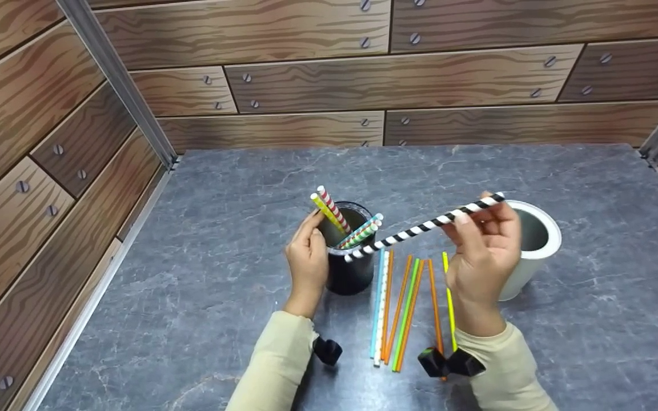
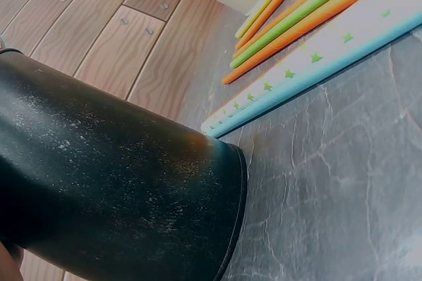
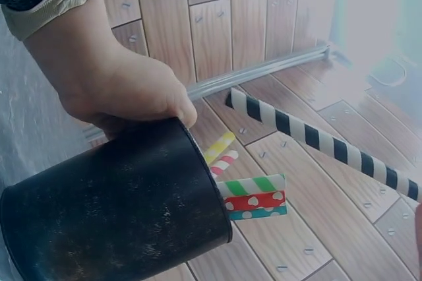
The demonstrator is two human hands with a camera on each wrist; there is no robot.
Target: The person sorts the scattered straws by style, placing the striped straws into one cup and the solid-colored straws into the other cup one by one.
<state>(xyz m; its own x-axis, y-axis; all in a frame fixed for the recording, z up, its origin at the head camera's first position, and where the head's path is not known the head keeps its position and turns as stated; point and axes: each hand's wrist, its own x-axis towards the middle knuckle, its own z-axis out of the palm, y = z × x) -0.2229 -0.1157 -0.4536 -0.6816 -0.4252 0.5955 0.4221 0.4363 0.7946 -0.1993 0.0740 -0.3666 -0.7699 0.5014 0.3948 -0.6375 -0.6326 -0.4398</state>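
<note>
A black-and-white striped paper straw (image 1: 423, 228) is pinched between the thumb and fingers of my right hand (image 1: 483, 257). It slants down to the left, its lower end in front of the black cup's rim in the head view. My left hand (image 1: 309, 260) grips the black cup (image 1: 350, 277) at its left side, with the thumb near the rim. Inside the cup stand several patterned straws, among them a yellow straw (image 3: 219, 147), a green-striped straw (image 3: 254, 185) and a red straw with white hearts (image 3: 256, 200). The cup's base rests on the table.
Several thin straws lie on the table between my forearms: orange, green, a blue straw (image 1: 376, 319), a white straw with green marks (image 2: 333, 47) and a yellow straw (image 1: 450, 314). A white cup (image 1: 552, 242) stands at the right behind my right hand. Wood-patterned walls (image 1: 306, 85) enclose the table.
</note>
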